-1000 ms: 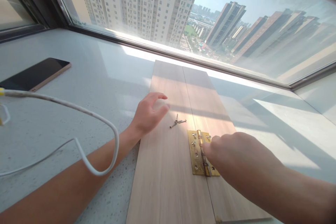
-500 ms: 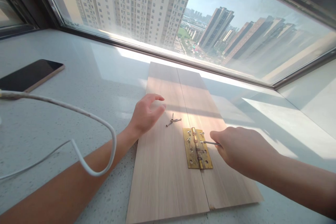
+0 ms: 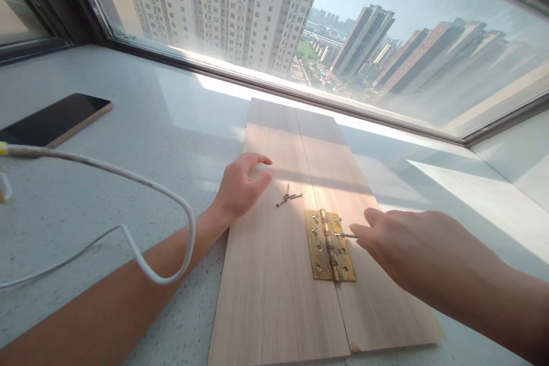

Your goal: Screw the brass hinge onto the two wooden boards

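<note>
A brass hinge lies open across the seam between two light wood boards. Screws stand in some of its upper holes, while lower holes show bare. My right hand is closed around a thin metal shaft, apparently a screwdriver; its handle is hidden in my fist. The tip points left at the hinge's right leaf, close to the knuckle. On the left board's left side rests my left hand, thumb and forefinger apart with nothing between them. Several loose screws lie just right of it.
The boards lie on a speckled white sill below a window. A black phone lies at the far left. A white cable loops in front of my left forearm.
The whole view has shifted slightly, moving the scene to the right. My right hand has turned, and its grip on the shaft looks changed. My left hand stays in place on the board.
</note>
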`<action>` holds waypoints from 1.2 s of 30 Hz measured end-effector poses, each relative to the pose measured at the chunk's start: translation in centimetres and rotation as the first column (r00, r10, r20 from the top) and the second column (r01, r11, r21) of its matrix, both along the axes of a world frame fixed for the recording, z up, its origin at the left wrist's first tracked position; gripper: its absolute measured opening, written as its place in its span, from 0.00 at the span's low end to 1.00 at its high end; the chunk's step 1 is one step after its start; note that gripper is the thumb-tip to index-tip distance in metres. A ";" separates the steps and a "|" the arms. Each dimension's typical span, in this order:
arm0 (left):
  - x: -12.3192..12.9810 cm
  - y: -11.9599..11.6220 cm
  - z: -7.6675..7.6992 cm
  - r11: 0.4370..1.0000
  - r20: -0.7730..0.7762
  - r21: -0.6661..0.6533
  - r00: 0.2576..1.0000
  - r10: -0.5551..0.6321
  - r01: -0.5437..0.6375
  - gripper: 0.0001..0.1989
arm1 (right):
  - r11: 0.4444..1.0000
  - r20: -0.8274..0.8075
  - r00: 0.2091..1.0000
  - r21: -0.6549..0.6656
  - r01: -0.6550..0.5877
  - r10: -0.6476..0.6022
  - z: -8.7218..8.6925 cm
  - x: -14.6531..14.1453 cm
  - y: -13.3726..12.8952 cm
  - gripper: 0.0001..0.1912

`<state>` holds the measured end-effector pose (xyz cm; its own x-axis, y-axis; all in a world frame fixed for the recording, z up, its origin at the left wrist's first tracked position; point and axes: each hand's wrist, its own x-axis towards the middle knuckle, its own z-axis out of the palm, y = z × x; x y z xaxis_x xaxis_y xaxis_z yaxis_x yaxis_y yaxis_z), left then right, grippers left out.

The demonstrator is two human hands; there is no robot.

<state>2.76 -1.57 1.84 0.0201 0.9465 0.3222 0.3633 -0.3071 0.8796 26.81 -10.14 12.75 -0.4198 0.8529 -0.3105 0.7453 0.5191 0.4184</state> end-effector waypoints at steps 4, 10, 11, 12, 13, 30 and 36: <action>-0.1 0.0 0.0 1.000 -0.006 -0.008 1.000 0.005 -0.005 0.09 | 0.997 0.011 0.997 -0.003 -0.081 0.081 0.6 -1.1 0.1 0.14; -0.1 0.1 0.0 1.000 -0.002 -0.021 1.000 0.015 -0.015 0.08 | 0.946 -0.093 0.960 -0.169 -0.278 0.266 1.8 -1.6 1.4 0.12; 0.0 0.0 0.0 1.000 -0.001 -0.021 1.000 0.016 -0.016 0.08 | 0.937 -0.087 0.956 -0.193 -0.293 0.281 2.0 -1.5 1.6 0.12; 0.0 0.0 0.0 1.000 0.000 -0.023 1.000 0.017 -0.017 0.08 | 0.930 -0.080 0.952 -0.206 -0.305 0.295 2.1 -1.4 1.9 0.12; 0.0 0.0 0.0 1.000 0.002 -0.025 1.000 0.018 -0.018 0.08 | 0.925 -0.071 0.949 -0.211 -0.317 0.309 2.1 -1.3 2.1 0.12; 0.1 -0.2 0.1 0.999 0.024 -0.049 1.000 0.014 -0.013 0.07 | 0.935 0.273 0.952 -0.353 -0.037 0.140 1.8 -5.7 2.1 0.09; 0.1 -0.2 0.1 0.998 0.018 -0.057 1.000 0.015 -0.014 0.07 | 0.940 0.247 0.953 -0.247 0.234 -0.172 2.1 -6.2 3.3 0.11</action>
<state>2.87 -1.74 1.92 0.0004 0.9633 0.2684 0.3511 -0.2515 0.9019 20.65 -6.85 14.82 -0.1417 0.7831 -0.6055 0.7524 0.4827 0.4481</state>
